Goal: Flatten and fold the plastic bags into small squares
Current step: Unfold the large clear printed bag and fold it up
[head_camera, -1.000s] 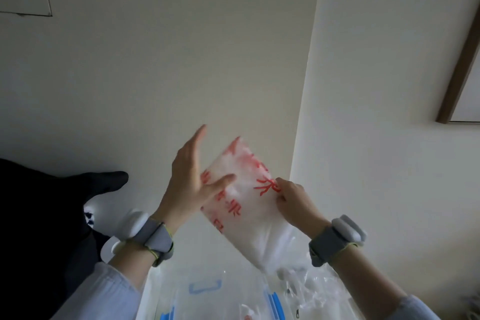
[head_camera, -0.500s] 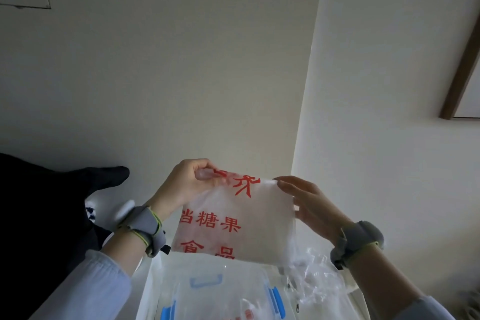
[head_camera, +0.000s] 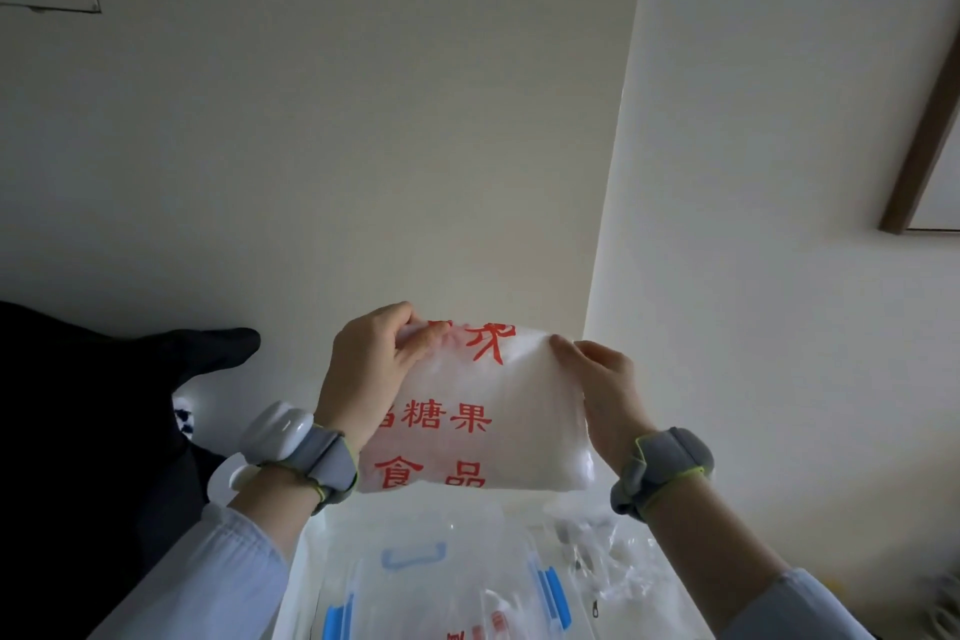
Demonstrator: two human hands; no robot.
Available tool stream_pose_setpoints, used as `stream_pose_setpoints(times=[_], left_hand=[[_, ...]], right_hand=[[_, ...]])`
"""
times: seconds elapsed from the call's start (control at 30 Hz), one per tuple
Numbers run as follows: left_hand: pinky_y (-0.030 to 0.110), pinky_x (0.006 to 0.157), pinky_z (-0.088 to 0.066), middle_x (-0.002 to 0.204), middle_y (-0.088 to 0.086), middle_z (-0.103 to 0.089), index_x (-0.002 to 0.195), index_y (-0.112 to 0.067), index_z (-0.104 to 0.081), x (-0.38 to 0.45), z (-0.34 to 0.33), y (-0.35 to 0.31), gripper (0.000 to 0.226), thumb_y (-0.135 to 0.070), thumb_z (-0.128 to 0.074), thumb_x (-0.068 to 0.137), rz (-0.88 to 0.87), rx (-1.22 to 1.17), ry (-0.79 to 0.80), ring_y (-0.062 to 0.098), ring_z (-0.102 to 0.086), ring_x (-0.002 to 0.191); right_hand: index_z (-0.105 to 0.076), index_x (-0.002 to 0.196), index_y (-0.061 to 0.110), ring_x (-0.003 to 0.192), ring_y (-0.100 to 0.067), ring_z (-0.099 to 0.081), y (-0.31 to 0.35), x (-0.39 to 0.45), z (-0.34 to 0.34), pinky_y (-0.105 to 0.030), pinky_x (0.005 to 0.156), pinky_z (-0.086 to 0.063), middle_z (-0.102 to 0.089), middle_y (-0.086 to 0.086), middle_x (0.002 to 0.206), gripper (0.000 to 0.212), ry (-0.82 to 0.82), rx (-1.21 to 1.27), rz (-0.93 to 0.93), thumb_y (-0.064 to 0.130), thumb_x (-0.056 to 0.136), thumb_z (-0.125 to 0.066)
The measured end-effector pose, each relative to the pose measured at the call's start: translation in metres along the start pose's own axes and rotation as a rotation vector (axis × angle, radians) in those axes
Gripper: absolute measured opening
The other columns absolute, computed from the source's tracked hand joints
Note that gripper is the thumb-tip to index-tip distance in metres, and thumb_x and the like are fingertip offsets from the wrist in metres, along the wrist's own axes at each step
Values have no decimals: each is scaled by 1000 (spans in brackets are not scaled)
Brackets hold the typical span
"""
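Observation:
A white plastic bag (head_camera: 498, 395) printed with red characters hangs in the air in front of me, folded into a wide rectangle. My left hand (head_camera: 371, 369) pinches its upper left corner, fingers curled over the top edge. My right hand (head_camera: 602, 382) pinches the upper right corner, thumb on the front face. The bag's lower edge hangs just above a clear storage box (head_camera: 441, 577).
The clear box with blue latches and a blue handle lies below, with another printed bag inside. Crumpled clear plastic bags (head_camera: 602, 556) sit to its right. A dark garment (head_camera: 93, 405) fills the left side. White walls rise behind; a brown frame (head_camera: 919, 130) hangs at right.
The bag went from tilted with my left hand flat on it to level and stretched between both hands. Both hands now pinch its top corners, slightly farther apart.

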State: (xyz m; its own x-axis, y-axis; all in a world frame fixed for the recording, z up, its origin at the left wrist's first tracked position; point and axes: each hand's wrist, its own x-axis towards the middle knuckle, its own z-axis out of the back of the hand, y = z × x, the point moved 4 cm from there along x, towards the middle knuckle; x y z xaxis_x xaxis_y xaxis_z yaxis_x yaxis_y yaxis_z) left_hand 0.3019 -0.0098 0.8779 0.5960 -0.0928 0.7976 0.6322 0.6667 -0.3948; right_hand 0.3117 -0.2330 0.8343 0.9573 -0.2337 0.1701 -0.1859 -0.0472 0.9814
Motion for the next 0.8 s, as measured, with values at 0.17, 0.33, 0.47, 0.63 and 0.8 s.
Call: stream_pose_setpoints(times=[0.17, 0.33, 0.47, 0.63, 0.8], left_hand=[[6, 47, -37, 61, -8, -53, 65, -9, -53, -1, 5, -1, 33, -38, -61, 79, -83, 61, -70, -1, -46, 51], [9, 47, -36, 53, -13, -51, 59, -16, -45, 1, 11, 1, 34, -36, -63, 79, -26, -35, -117, 5, -47, 44], [9, 46, -37, 54, -16, -56, 60, -14, -51, -1, 8, 1, 32, -39, -61, 78, 71, -161, -113, 8, -55, 52], [8, 46, -38, 54, -17, -56, 60, -14, -52, -1, 7, -3, 31, -39, -60, 77, 55, -173, -76, 0, -57, 56], [7, 48, -36, 53, -13, -57, 60, -12, -53, 0, 6, -9, 32, -38, -61, 77, 39, -216, 7, 1, -54, 51]], right_hand=[[-60, 98, 7, 70, -23, -53, -5, 2, -9, -34, 62, -44, -54, -5, 80, 34, 195, 186, -268, 38, 94, -47], [-55, 125, 9, 112, -31, -58, -12, -4, -11, -45, 97, -46, -61, -15, 121, 60, 502, 265, -306, 53, 87, -43], [-54, 123, 4, 104, -30, -63, -17, -8, -11, -44, 91, -51, -62, -17, 118, 54, 486, 252, -313, 40, 84, -54], [-50, 131, 11, 125, -31, -49, -30, -12, -10, -51, 110, -31, -53, -14, 134, 61, 566, 260, -468, 53, 87, -47], [-59, 120, 11, 111, -30, -60, -30, -11, -3, -44, 96, -46, -65, -14, 118, 66, 463, 138, -471, 57, 72, -60]])
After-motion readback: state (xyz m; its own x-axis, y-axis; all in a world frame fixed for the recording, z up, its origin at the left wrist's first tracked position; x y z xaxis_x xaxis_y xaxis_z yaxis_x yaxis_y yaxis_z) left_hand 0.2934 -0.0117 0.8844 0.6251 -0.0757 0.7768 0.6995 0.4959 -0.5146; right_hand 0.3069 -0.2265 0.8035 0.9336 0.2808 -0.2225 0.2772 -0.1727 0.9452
